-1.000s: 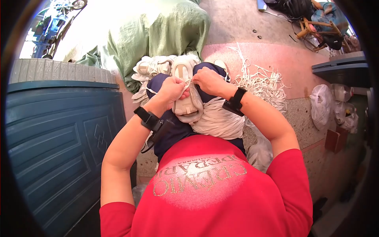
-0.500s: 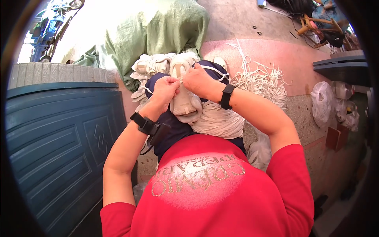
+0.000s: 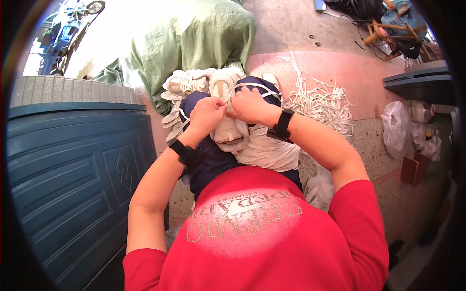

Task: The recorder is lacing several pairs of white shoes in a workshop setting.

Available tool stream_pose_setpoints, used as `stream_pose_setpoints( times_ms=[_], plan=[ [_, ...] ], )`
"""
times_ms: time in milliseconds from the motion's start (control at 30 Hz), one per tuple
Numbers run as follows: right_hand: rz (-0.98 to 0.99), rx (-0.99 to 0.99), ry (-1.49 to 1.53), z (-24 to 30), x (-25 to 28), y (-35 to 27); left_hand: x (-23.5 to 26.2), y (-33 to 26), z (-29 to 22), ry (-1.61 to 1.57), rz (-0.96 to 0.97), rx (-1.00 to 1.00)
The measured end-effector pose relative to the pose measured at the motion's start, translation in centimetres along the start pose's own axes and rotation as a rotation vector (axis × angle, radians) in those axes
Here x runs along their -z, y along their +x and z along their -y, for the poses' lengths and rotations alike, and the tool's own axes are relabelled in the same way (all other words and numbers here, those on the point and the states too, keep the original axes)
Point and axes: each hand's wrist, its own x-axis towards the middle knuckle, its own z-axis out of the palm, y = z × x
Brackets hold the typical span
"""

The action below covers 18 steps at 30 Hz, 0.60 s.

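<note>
A white-and-beige sneaker (image 3: 228,135) lies between my thighs, its heel toward me and its toe pointing away. My left hand (image 3: 206,115) is closed in a pinch over the middle of the shoe, at the lacing; a pale strand hangs below its wrist. Just beside it, my right hand (image 3: 248,106) is closed with bent fingers on a white shoelace (image 3: 259,84), which loops up over my right knee. The fingertips of both hands nearly meet, and they cover the part of the lacing under them.
Several pale sneakers (image 3: 187,82) are heaped beyond my left knee. A bundle of white laces (image 3: 269,150) lies across my right thigh, and a loose pile of laces (image 3: 323,104) spreads on the floor. A green sheet (image 3: 194,39) covers a bulky heap ahead; a blue panel (image 3: 77,184) stands at left.
Both hands have shifted slightly toward me over the shoe. The lace by my right hand now rises in a larger loop over the knee.
</note>
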Motion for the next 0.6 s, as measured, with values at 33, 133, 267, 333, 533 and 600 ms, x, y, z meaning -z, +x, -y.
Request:
stream_pose_setpoints(
  times_ms=[33, 133, 267, 333, 533, 600],
  plan=[
    [0.096, -0.007, 0.064, -0.7, 0.2, 0.6, -0.2, 0.2, -0.3, 0.131, 0.021, -0.035],
    [0.089, 0.040, 0.239, -3.3, -1.2, 1.2, -0.9, 0.5, -1.2, 0.355, 0.023, -0.107],
    [-0.065, 0.126, 0.329, -3.3, -1.9, 0.6, -1.7, 0.2, -1.1, 0.583, -0.065, -0.220],
    [-0.205, 0.171, 0.385, -3.3, -2.0, 0.4, -2.2, 0.1, -1.3, 0.626, -0.081, -0.232],
    [-0.169, 0.168, 0.468, -3.1, -1.4, 0.5, -2.1, 0.4, -1.0, 0.807, -0.089, -0.465],
    [-0.123, 0.141, 0.439, -3.0, -1.4, 0.2, -1.2, 0.0, -1.4, 0.832, -0.062, -0.541]
  ],
)
